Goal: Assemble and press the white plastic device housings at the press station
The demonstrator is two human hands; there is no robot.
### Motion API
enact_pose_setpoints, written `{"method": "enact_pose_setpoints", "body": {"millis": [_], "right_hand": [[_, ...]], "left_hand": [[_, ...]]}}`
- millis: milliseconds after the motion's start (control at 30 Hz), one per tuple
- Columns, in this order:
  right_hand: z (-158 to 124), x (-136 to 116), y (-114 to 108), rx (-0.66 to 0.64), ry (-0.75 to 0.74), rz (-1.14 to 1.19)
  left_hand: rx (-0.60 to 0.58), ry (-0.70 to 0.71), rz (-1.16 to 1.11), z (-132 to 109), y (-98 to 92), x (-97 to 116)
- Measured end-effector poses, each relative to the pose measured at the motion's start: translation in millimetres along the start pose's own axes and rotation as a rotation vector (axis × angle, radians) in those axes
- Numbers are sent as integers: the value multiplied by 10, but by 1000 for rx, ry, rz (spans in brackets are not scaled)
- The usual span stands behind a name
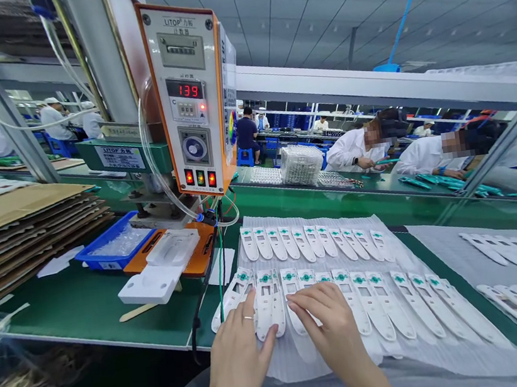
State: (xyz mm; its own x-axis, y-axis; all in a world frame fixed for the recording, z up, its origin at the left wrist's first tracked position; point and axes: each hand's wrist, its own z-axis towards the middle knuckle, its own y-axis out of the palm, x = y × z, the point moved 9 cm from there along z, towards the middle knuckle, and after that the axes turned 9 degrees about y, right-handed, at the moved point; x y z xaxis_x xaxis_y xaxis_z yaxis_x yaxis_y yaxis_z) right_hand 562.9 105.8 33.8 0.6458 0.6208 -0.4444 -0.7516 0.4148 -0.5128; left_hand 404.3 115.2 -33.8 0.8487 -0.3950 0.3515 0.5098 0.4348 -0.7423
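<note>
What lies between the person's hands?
The head view shows white plastic strips with green marks between the left hand and right hand, on clear film.

Rows of plastic strips [373,305] lie on a film sheet [405,368] under the left hand [235,355] and right hand [334,336]; a counter unit [186,95] stands at eleven o'clock, a tray [90,257] beside it, stacked cardboard [20,231] at ten.

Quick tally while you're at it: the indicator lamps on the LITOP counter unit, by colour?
Red lamps: 2
Yellow-green lamp: 1
Total: 3
</note>
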Motion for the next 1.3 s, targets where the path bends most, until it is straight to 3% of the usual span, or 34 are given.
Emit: {"method": "enact_pose_setpoints", "body": {"millis": [200, 400, 633, 933, 1300], "right_hand": [[229, 234, 117, -90, 2, -91], [504, 512, 744, -474, 94, -427], [617, 523, 1239, -656, 44, -533], [614, 565, 1408, -738, 44, -641], [577, 523, 1483, -750, -28, -655]], "left_hand": [[81, 271, 177, -28, 28, 261], [100, 366, 212, -146, 45, 406], [84, 422, 184, -188, 123, 441], [75, 416, 113, -174, 125, 410], [121, 404, 6, -181, 114, 399]]}}
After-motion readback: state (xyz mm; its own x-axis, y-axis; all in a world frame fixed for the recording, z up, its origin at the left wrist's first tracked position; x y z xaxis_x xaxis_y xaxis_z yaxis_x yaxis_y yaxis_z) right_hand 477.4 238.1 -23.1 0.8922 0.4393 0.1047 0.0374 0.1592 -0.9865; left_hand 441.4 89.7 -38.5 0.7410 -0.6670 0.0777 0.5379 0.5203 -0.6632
